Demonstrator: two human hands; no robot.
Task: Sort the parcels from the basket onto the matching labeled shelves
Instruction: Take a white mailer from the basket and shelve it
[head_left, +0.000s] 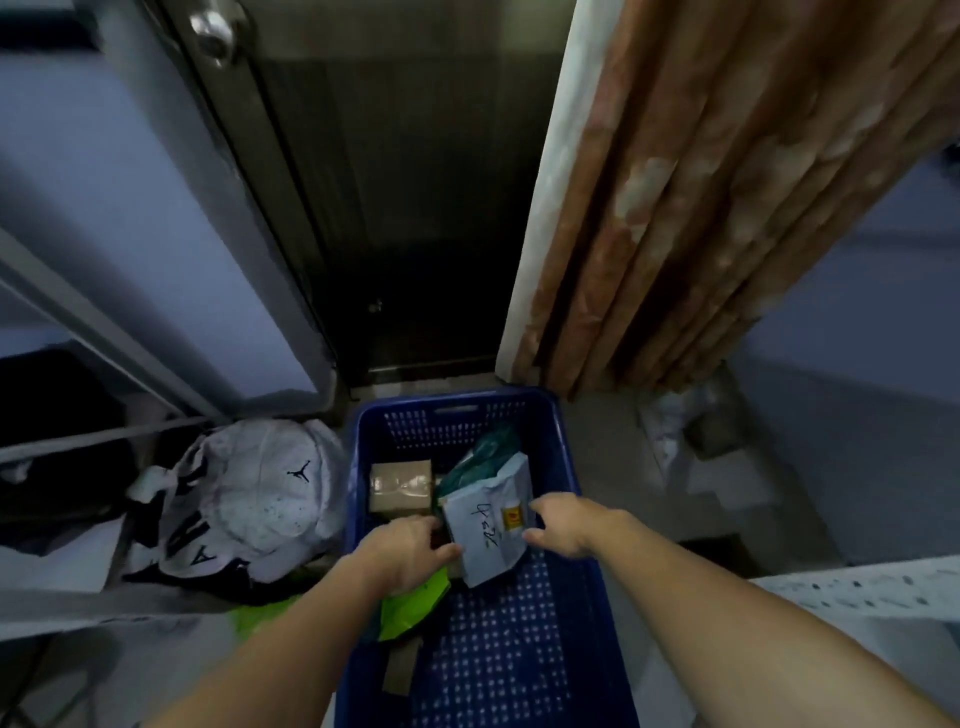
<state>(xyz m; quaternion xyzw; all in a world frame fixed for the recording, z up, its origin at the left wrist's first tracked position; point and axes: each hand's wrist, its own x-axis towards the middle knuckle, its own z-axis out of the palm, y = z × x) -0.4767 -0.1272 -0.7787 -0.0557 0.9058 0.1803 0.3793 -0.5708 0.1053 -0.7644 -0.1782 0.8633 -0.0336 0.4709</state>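
Perforated plastic basket (566, 457), glossy mailer (485, 525)

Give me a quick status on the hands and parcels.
Left hand and right hand both gripping the white handwritten mailer parcel inside the blue plastic basket. Nothing blocking.

The room is dim, with a cold bluish light. At 12 o'clock stands a dark metal door (395, 208), and its round silver knob (212, 31) shines at 11 o'clock. A pale blue-grey wall panel (130, 218) fills the side from 9 to 10 o'clock. From 1 to 2 o'clock hangs a brown folded curtain with pale blotches (727, 197), just beside a white door frame edge (545, 182). The grey tiled floor (618, 467) shows at 3 o'clock, near a crumpled whitish cloth (675, 415). At 8 o'clock lies a white backpack with black straps and a small black logo (249, 493). At 4 o'clock a white perforated metal shelf edge (857, 592) crosses the view.
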